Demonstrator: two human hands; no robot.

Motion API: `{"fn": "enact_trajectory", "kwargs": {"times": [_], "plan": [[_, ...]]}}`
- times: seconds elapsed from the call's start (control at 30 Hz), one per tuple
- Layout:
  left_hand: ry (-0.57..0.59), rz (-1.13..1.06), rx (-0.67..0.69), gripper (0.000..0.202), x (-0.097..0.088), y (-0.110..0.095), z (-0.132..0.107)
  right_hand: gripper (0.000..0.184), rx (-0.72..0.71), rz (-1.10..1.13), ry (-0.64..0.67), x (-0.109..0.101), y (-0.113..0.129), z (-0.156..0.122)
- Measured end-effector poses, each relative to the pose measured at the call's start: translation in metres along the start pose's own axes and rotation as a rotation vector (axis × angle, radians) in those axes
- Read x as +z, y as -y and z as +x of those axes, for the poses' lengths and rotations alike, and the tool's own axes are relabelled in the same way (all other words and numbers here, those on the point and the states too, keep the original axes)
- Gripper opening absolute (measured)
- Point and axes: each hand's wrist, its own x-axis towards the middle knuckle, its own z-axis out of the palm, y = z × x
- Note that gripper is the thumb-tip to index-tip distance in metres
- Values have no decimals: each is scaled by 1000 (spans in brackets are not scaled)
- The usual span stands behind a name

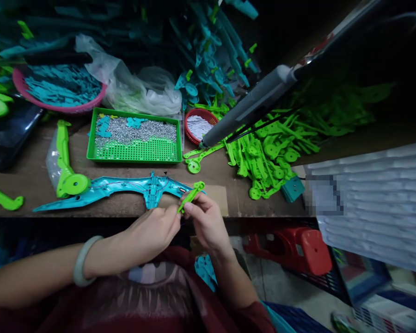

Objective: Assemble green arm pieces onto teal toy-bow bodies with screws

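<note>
My left hand (159, 226) and my right hand (206, 215) meet at the table's front edge, both closed on a small bright green plastic arm (192, 196). Its rounded end points up and to the right; the lower end is hidden by my fingers. Just behind my hands lies a blue plastic bow-shaped shell (121, 185), inner side up, with a thin wire along it. A green plastic arm with a round disc (76, 184) and a clear panel is joined at the shell's left part. The shell's right end is partly hidden by my right hand.
Behind the shell stands a green tray (135, 159) of small metal screws. A red basket (195, 138) holds white pieces, a pink basket (17, 85) blue ones. A grey power screwdriver (249, 104) slants down beside piled green arms (263, 152). A red stool (315, 249) is below right.
</note>
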Motion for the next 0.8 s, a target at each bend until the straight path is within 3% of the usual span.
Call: {"fn": "enact_trajectory", "kwargs": {"times": [0.17,0.37,0.5,0.6,0.67,0.7,0.8], "plan": [[229,-425,-142,43,-14,-10,3,35,119,74,59,-10,3,4],[378,-700,-183,40,-20,-17,6,34,57,70,170,-21,3,5],[400,-599,-89,42,-29,-17,18,27,-111,-89,192,-23,13,5],[419,-248,121,38,-53,-24,39,18,-394,-359,253,-28,43,11],[320,103,275,31,-71,-33,54,13,-615,-603,289,-35,70,15],[215,275,332,28,-78,-37,60,11,-713,-703,298,-39,83,16],[-308,558,426,30,-78,-47,62,14,-1018,-738,176,-52,109,11]]}}
